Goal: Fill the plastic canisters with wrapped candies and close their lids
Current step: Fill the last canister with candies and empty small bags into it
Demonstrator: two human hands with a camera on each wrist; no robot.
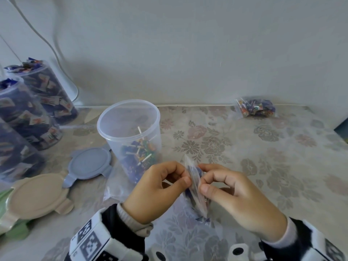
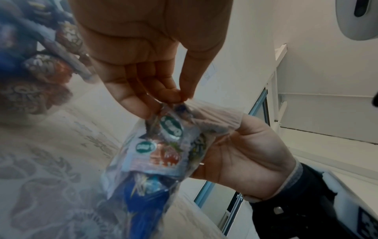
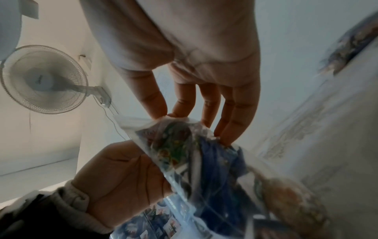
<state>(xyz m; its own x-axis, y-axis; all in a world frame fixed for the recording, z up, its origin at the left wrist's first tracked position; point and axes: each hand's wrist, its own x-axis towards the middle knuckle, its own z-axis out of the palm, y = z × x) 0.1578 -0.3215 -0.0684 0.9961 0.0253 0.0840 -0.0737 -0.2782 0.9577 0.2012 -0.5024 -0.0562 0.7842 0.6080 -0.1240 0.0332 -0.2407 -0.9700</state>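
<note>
Left hand [image 1: 150, 191]: thumb and fingers [image 2: 132, 98] pinch one side of the top edge of a small clear bag of candies [image 1: 195, 191], held up above the near edge of the counter [image 1: 263, 157].

Right hand [image 1: 241, 200]: thumb and fingertips pinch the opposite side of the same bag top, facing the left hand; both hands grip the bag between them. Blue and green-and-red wrappers show through the plastic.

Open canister [image 1: 130, 136]: clear plastic, upright, just behind the hands, lid off, its lower part holding wrapped lollipops with white sticks.

Grey lid [image 1: 88, 164]: flat on the counter just left of the open canister.

Beige lid [image 1: 35, 196]: flat, nearer and further left, lying over a green lid [image 1: 3, 194] whose edge shows.

Filled canisters [image 1: 43, 95]: a group at the far left, packed with dark blue wrapped candies, tops uncovered.

Second bag of candies [image 1: 256, 108]: clear, lying at the far right of the counter by the wall, well apart from the hands.

Empty clear bag [image 1: 114, 185]: crumpled on the counter at the foot of the open canister.

Counter covering: floral patterned cloth.
</note>
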